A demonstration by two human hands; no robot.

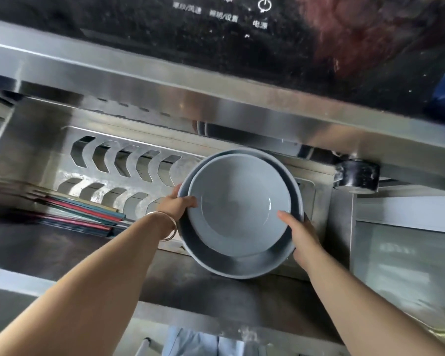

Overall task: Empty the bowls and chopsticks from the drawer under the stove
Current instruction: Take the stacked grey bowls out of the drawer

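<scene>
Two grey-blue bowls are nested, the smaller bowl (238, 206) sitting inside the larger bowl (242, 265). I hold the stack over the open steel drawer (70, 242). My left hand (179, 205) grips the left rim, thumb on the inner bowl's edge, a bangle on the wrist. My right hand (299, 233) grips the right rim, thumb inside. A bundle of coloured chopsticks (82, 214) lies flat at the drawer's left side.
The steel back panel with curved slots (123, 165) stands behind the bowls. Above hangs the stove's black glass control panel (216, 27). A black cylindrical part (356, 177) sits at the right, beside a pale cabinet (406, 253).
</scene>
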